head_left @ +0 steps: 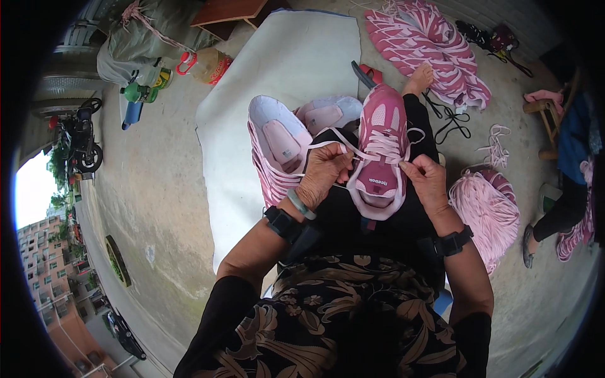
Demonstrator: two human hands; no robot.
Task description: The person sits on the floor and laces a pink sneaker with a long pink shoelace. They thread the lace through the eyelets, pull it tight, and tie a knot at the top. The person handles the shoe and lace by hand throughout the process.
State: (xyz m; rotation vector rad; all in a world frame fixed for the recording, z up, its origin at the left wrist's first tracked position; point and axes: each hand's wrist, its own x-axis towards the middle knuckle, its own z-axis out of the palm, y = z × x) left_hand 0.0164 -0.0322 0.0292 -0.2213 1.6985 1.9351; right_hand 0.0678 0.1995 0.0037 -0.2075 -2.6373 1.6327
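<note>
A pink sneaker (386, 113) rests on my lap, toe pointing away and its opening toward me. Its pale pink shoelace (382, 143) crosses the tongue in several rows. On the shoe's left, my left hand (329, 167) is closed, fingers pinched on a lace length that runs to the eyelets. At the right edge of the collar, my right hand (426, 179) pinches the lace by the upper eyelets; its fingertips partly hide it. A loop of lace stands out right of the shoe. Left of my left hand are nested pink shoe uppers (277, 135).
A pale sheet (236, 170) covers the floor ahead and left. Bundled laces (482, 211) lie by my right side, a pile of striped pink uppers (428, 47) at the far right. Bottles (208, 65) stand far left. Another person's leg (558, 211) is at the right, near a wooden chair (549, 123).
</note>
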